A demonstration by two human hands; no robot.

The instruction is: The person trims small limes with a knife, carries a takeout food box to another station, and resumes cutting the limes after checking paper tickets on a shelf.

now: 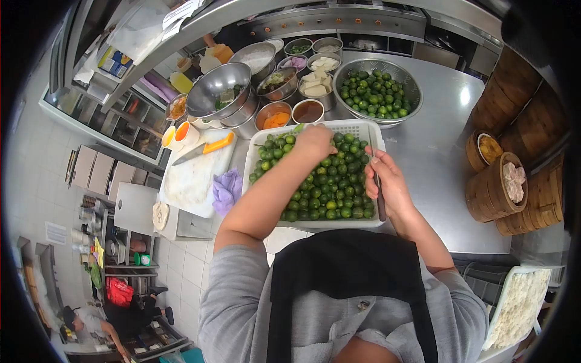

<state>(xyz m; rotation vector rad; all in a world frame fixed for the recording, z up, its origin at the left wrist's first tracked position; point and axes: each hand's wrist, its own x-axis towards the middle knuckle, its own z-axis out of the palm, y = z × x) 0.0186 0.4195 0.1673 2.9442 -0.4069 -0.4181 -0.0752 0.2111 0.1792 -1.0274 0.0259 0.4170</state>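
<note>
A white plastic basket (pixel 249 158) full of small green limes (pixel 330 192) sits on the steel table in front of me. My left hand (pixel 316 143) reaches over the far side of the basket, fingers curled down at the limes; what lies in them is hidden. Beside the basket's right rim, my right hand (pixel 388 181) grips a slim knife (pixel 380 202) with a dark handle, its narrow blade pointing away from me. Behind the basket, a steel colander (pixel 413 78) holds more limes.
Left of the basket, a yellow-handled knife (pixel 216 144) lies on a white cutting board (pixel 192 187) near a purple cloth (pixel 227 189). Steel bowls (pixel 219 85) and tubs of ingredients stand behind. Bamboo steamers (pixel 488 196) stand at right. Another person (pixel 94 323) is at lower left.
</note>
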